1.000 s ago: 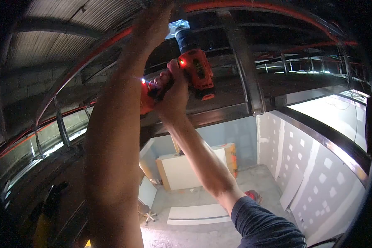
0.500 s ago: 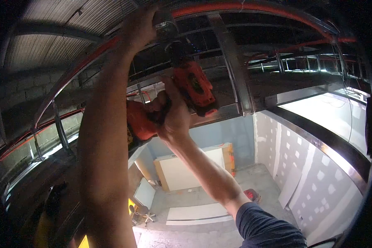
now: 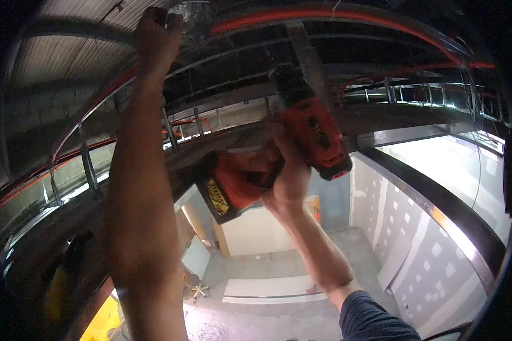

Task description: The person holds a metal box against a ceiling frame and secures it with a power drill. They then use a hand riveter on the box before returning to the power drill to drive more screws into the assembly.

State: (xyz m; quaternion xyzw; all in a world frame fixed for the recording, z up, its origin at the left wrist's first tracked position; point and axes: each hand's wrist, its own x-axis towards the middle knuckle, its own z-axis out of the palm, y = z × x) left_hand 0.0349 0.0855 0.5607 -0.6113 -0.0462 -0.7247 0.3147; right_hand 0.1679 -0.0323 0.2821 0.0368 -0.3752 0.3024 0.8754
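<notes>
A red and black cordless drill (image 3: 313, 128) is in my right hand (image 3: 290, 176), whose fingers are wrapped round its handle below the body. The drill's black front end points up towards the dark ceiling frame, and its battery with a yellow label hangs at the lower left. My left hand (image 3: 158, 40) is raised high at the upper left, fingers curled against a shiny metallic piece (image 3: 192, 20) that is blurred. What exactly those fingers grip cannot be made out.
A red pipe (image 3: 318, 12) curves across the top, among metal ceiling members. A bright metal beam (image 3: 455, 219) crosses at the right. Far below are a patched plasterboard wall (image 3: 418, 238), white boards (image 3: 273, 287) on the floor and a wheeled chair (image 3: 199, 290).
My right hand and the drill have moved right and down, away from the upper metal fitting. My left hand has shifted left, along with the shiny piece.
</notes>
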